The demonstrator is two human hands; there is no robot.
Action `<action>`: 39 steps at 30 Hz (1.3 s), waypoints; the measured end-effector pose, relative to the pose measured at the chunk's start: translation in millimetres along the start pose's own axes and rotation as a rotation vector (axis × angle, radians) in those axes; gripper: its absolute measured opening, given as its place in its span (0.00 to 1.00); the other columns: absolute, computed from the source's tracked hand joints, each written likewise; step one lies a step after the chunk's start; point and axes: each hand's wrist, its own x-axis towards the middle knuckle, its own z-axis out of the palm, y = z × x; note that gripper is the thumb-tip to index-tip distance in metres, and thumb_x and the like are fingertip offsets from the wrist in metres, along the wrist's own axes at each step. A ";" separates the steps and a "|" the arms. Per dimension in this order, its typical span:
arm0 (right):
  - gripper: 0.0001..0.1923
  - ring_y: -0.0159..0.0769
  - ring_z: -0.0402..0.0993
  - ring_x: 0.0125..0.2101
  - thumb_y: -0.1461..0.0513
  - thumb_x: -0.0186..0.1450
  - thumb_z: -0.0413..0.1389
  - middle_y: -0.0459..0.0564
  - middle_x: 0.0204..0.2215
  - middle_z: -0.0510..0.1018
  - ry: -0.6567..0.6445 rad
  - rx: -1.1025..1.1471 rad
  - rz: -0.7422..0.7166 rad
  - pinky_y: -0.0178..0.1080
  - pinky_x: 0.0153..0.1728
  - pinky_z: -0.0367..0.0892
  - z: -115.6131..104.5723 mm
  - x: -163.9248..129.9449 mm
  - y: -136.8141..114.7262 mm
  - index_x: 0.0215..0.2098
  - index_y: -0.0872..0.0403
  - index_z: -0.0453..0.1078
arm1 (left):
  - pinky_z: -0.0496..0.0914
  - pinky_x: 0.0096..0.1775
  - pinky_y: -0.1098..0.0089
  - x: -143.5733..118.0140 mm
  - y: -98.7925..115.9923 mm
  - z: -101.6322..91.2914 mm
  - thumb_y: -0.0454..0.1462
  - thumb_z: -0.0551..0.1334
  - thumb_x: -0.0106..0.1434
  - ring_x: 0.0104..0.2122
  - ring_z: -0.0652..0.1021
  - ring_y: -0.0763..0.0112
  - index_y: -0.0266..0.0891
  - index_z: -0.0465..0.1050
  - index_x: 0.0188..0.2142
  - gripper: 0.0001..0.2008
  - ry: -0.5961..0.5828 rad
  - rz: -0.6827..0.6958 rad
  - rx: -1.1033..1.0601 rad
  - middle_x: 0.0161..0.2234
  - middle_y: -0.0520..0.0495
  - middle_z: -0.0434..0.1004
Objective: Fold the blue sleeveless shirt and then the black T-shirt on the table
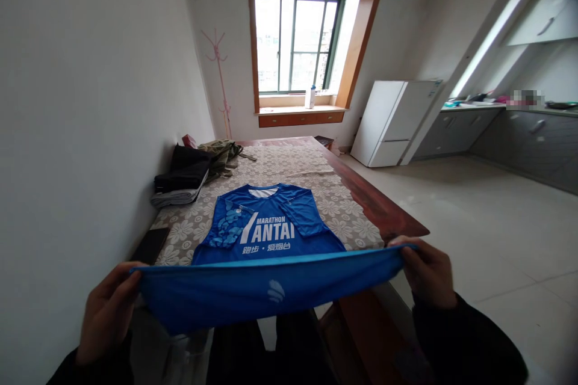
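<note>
A blue T-shirt point(271, 216) with white lettering lies front up on the patterned tablecloth point(298, 162), its sleeves folded inward over the chest. Its lower part is lifted off the near edge and stretched between my two hands, showing a small white logo. My left hand point(108, 310) pinches the hem's left corner between thumb and fingers. At the right corner, my right hand point(427, 271) grips the hem in the same way. The raised cloth hides the shirt's lower front and part of the near edge.
Folded dark clothes point(183, 168) and an olive cloth item point(221, 156) sit by the left wall. A dark flat object point(151, 245) lies at the near left. Beyond are a pink coat stand point(221, 81), a window sill bottle point(310, 97) and a white fridge point(391, 123).
</note>
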 end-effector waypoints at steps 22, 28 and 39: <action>0.22 0.39 0.75 0.28 0.43 0.58 0.61 0.49 0.28 0.82 -0.371 -0.211 0.237 0.39 0.28 0.69 177.0 240.7 186.0 0.34 0.52 0.78 | 0.75 0.44 0.60 280.6 -103.6 199.9 0.55 0.60 0.52 0.38 0.82 0.54 0.42 0.73 0.34 0.21 -0.231 0.139 0.422 0.34 0.42 0.83; 0.16 0.46 0.79 0.35 0.47 0.59 0.61 0.51 0.31 0.84 -0.342 -0.329 0.187 0.44 0.39 0.71 192.5 240.9 205.9 0.33 0.50 0.78 | 0.75 0.41 0.60 281.0 -113.0 200.8 0.56 0.61 0.55 0.37 0.82 0.54 0.43 0.72 0.38 0.21 -0.206 0.132 0.381 0.33 0.44 0.81; 0.07 0.37 0.72 0.28 0.58 0.57 0.56 0.46 0.30 0.76 -0.338 -0.361 0.079 0.40 0.31 0.66 183.7 232.6 215.4 0.34 0.49 0.67 | 0.76 0.39 0.62 278.3 -105.1 191.2 0.56 0.70 0.46 0.37 0.82 0.58 0.44 0.67 0.34 0.25 -0.304 0.098 0.239 0.35 0.48 0.79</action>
